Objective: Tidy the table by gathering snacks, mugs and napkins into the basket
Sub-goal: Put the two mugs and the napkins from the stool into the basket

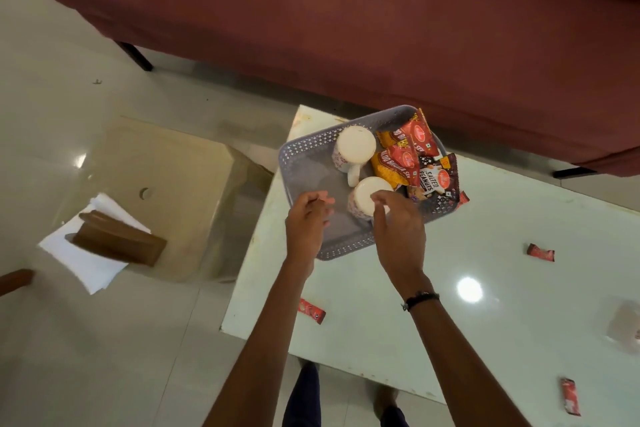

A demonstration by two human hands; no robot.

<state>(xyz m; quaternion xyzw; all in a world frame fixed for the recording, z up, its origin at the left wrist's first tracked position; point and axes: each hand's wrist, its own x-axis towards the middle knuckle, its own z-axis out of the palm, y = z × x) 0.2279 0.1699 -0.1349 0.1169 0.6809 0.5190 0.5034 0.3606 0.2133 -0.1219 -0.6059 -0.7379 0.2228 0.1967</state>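
Observation:
A grey perforated basket [304, 163] stands on the far left corner of the white table [450, 288]. It holds two white mugs, one at the back [355, 146] and one nearer [365, 192], plus several snack packets [398, 163], among them salted peanuts [436, 180]. My right hand [398, 229] curls thumb and fingers round the right side of the nearer mug, which sits in the basket. Just left of that mug my left hand [306, 222] hovers over the basket's near part, its fingers loosely curled round nothing. Three small red sachets [311, 310] [540, 252] [569, 400] lie on the table.
White napkins [86, 263] in a brown wooden holder [117, 239] sit on a glass side table [173, 166] to the left. A maroon sofa [346, 10] runs along the far side. My legs show below the table's near edge.

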